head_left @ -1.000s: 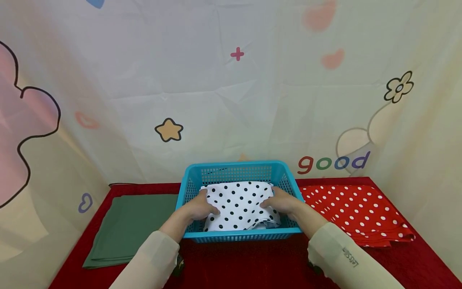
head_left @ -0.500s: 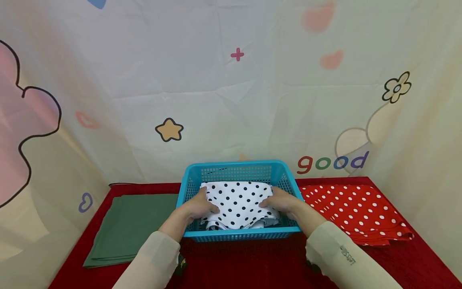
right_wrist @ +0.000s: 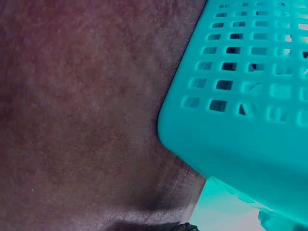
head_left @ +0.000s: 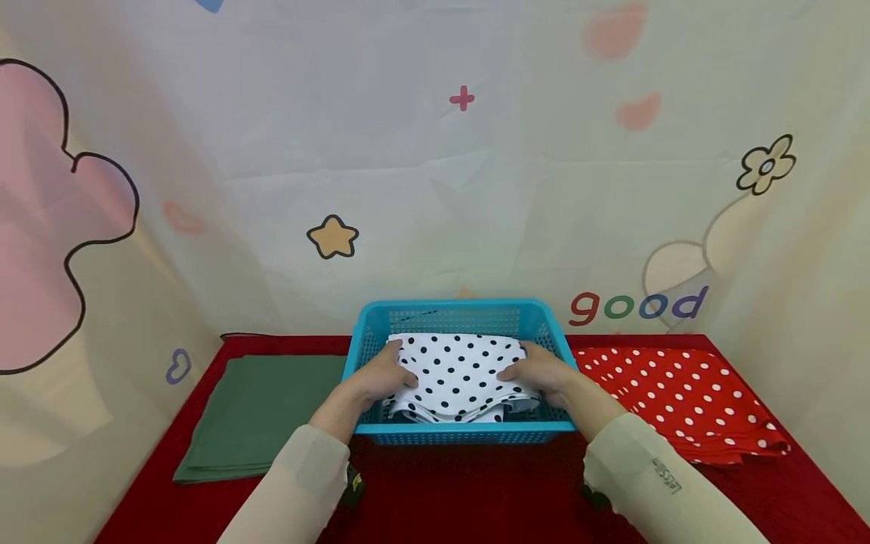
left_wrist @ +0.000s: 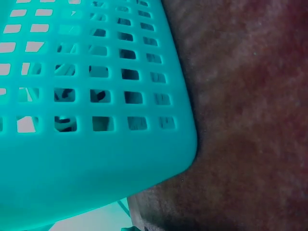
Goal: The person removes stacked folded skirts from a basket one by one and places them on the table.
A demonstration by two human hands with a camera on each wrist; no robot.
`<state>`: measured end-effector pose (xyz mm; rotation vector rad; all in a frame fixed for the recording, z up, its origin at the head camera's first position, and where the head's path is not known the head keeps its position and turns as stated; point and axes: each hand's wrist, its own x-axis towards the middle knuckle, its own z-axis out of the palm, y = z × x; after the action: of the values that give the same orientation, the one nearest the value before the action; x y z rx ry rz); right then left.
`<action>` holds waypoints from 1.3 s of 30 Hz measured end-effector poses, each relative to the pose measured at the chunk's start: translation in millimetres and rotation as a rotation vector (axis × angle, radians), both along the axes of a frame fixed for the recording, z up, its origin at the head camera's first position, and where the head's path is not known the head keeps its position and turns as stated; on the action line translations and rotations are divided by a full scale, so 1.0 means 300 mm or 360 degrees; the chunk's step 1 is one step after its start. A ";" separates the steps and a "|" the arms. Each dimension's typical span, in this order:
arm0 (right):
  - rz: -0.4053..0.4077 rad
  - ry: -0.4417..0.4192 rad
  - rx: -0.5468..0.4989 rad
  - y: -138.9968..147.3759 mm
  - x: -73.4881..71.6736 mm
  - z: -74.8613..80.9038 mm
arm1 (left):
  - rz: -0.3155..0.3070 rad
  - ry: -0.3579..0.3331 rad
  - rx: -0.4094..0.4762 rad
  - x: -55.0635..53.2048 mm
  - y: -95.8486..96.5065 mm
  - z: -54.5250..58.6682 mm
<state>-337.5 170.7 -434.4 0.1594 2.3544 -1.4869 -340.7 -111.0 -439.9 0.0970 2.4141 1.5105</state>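
Note:
A folded white cloth with black dots [head_left: 462,372] lies inside a blue plastic basket [head_left: 465,428] in the head view, its front layers loose and slightly curled. My left hand [head_left: 384,375] grips the cloth's left side, thumb on top and the other fingers mostly hidden down the edge. At the opposite side my right hand [head_left: 545,372] holds it the same way, thumb over the dots. Both wrist views show only the perforated outside of the basket near its corners, with bits of dotted cloth through the holes; neither shows the fingers.
A folded green cloth [head_left: 265,412] lies left of the basket on the dark red table cover [head_left: 469,491]. To the right is a folded red cloth with white dots [head_left: 686,400]. A printed white curtain [head_left: 408,166] hangs close behind the basket.
The dotted cloth's front edge has drawn back from the basket's front wall, showing more loose folds. Both hands keep their hold. The head view has shifted slightly.

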 end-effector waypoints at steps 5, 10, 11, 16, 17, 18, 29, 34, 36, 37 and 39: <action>-0.0012 -0.0007 -0.0078 0.014 0.000 0.018 | 0.0058 0.0017 0.0078 -0.005 0.003 0.014; -0.0008 0.0014 -0.0165 0.037 0.009 0.065 | 0.0091 0.0006 0.0158 -0.004 0.000 0.028; -0.0006 0.0016 -0.0191 0.043 0.011 0.077 | 0.0087 0.0010 0.0178 -0.003 -0.002 0.033; -0.0023 -0.0015 -0.0314 0.067 0.018 0.123 | 0.0065 0.0002 0.0346 0.008 -0.012 0.071; -0.0029 -0.0028 -0.0336 0.071 0.019 0.130 | 0.0074 -0.0007 0.0383 0.011 -0.014 0.079; -0.0036 -0.0041 -0.0356 0.075 0.021 0.136 | 0.0085 -0.0025 0.0423 0.014 -0.017 0.087; -0.0046 -0.0135 -0.0692 0.094 0.043 0.171 | 0.0123 -0.0095 0.0611 0.055 -0.031 0.137; -0.0001 -0.0100 -0.0747 0.094 0.055 0.171 | 0.0139 -0.0130 0.0663 0.069 -0.040 0.141; 0.0012 -0.0093 -0.0793 0.094 0.060 0.172 | 0.0132 -0.0162 0.0686 0.072 -0.044 0.141; 0.0019 -0.0089 -0.0818 0.094 0.063 0.174 | 0.0126 -0.0184 0.0701 0.072 -0.045 0.140; 0.0029 -0.0083 -0.0862 0.094 0.067 0.174 | 0.0109 -0.0212 0.0724 0.075 -0.047 0.139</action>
<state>-317.4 199.0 -382.0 0.0369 1.8240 -2.0153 -318.1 -125.2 -398.2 0.0076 1.9525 2.0031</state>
